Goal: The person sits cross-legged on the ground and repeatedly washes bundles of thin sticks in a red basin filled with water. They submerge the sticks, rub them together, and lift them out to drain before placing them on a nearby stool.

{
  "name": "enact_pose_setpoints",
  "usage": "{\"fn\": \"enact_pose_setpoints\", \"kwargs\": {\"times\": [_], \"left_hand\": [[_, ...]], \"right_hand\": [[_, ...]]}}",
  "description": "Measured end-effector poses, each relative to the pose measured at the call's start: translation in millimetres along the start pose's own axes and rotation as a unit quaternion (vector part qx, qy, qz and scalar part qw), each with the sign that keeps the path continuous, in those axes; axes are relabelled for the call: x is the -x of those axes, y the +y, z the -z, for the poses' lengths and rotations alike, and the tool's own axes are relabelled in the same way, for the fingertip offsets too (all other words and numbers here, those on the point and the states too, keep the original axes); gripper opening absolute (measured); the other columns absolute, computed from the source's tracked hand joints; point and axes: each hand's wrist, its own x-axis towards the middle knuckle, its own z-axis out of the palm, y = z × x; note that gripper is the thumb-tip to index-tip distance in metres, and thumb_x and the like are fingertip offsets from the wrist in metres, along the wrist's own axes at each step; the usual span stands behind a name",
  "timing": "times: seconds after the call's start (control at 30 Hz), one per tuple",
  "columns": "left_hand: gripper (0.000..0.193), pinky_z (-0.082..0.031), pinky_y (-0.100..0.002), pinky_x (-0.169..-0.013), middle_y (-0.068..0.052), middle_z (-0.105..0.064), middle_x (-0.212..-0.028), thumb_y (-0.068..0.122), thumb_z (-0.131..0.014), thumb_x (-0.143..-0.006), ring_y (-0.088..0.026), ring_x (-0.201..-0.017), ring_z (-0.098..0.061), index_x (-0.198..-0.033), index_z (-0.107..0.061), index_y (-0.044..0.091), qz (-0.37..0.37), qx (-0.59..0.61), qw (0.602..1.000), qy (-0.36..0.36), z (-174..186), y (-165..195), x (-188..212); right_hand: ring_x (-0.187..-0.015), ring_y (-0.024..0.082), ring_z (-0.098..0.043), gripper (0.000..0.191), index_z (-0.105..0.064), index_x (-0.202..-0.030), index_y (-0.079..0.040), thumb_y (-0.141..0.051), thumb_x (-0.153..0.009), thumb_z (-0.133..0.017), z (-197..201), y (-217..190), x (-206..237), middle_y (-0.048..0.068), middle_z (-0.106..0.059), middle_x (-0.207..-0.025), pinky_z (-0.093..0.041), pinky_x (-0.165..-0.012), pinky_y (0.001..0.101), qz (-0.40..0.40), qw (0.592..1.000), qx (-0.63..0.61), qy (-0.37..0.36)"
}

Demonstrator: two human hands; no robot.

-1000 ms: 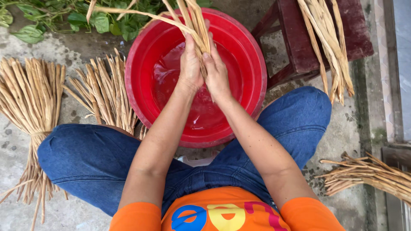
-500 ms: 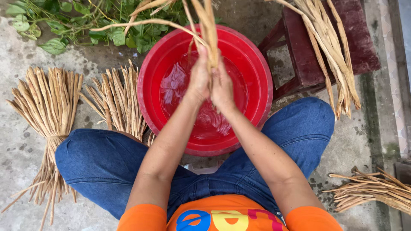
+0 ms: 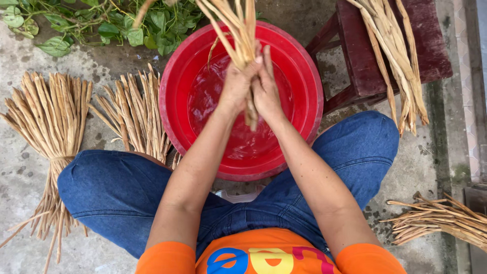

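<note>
Across the whole frame runs grey concrete floor [image 3: 446,152], and I sit on it with my knees in blue jeans [image 3: 114,195] spread to either side of a red basin [image 3: 304,86]. That basin fills the upper middle of the frame and holds shallow water [image 3: 213,96]. At the upper right stands a dark red stool [image 3: 431,56] with a bunch of pale stalks [image 3: 401,76] draped over its seat and hanging past the edge. Along the top left lie green leaves [image 3: 116,25]. At the left edge a tied sheaf [image 3: 50,127] fans out on the floor, and a looser pile [image 3: 134,119] lies just beside the basin's left rim. More stalks, a small heap [image 3: 441,223], sit at the lower right.

Over the basin's centre my left hand [image 3: 236,86] and right hand [image 3: 266,91] press palm to palm, both closed around one bundle [image 3: 238,30]. It rises out of my grip toward the top of the frame, and its short lower end pokes out below my hands above the water.
</note>
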Motion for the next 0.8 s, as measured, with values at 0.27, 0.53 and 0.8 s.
{"fn": "enact_pose_setpoints", "kwargs": {"times": [0.27, 0.53, 0.8], "left_hand": [[0.063, -0.066, -0.037, -0.077, -0.012, -0.073, -0.11, 0.016, -0.065, -0.099, -0.023, -0.092, -0.074, -0.153, -0.034, 0.016, -0.072, 0.02, 0.996, 0.057, 4.7, 47.9, -3.0], [0.045, -0.062, -0.029, -0.071, -0.004, -0.067, -0.085, 0.017, -0.063, -0.1, -0.013, -0.077, -0.067, -0.142, -0.049, 0.008, 0.021, -0.005, 0.999, 0.033, -0.2, -1.4, 4.7], [0.056, -0.054, -0.046, -0.054, -0.013, -0.068, -0.068, 0.042, -0.031, -0.106, -0.027, -0.058, -0.069, -0.091, -0.069, 0.004, 0.171, -0.505, 0.846, 0.01, -19.5, -35.7, 36.6]], "right_hand": [[-0.129, 0.026, -0.048, 0.059, -0.05, -0.145, -0.011, -0.051, -0.105, -0.036, -14.2, 10.1, 20.2, 0.012, -0.052, -0.145, -0.032, -0.116, 0.046, -0.195, 0.905, -0.365, 0.097], [-0.119, 0.025, -0.063, 0.055, -0.052, -0.139, -0.002, -0.047, -0.112, -0.034, 17.9, 16.6, -4.1, 0.014, -0.063, -0.128, -0.05, -0.11, 0.0457, -0.14, 0.942, -0.299, 0.062], [-0.097, 0.021, -0.074, 0.037, -0.067, -0.12, 0.003, -0.024, -0.095, -0.075, 54.1, 3.3, -18.6, 0.016, -0.073, -0.105, -0.063, -0.094, 0.0382, -0.074, 0.995, -0.045, -0.056]]}}
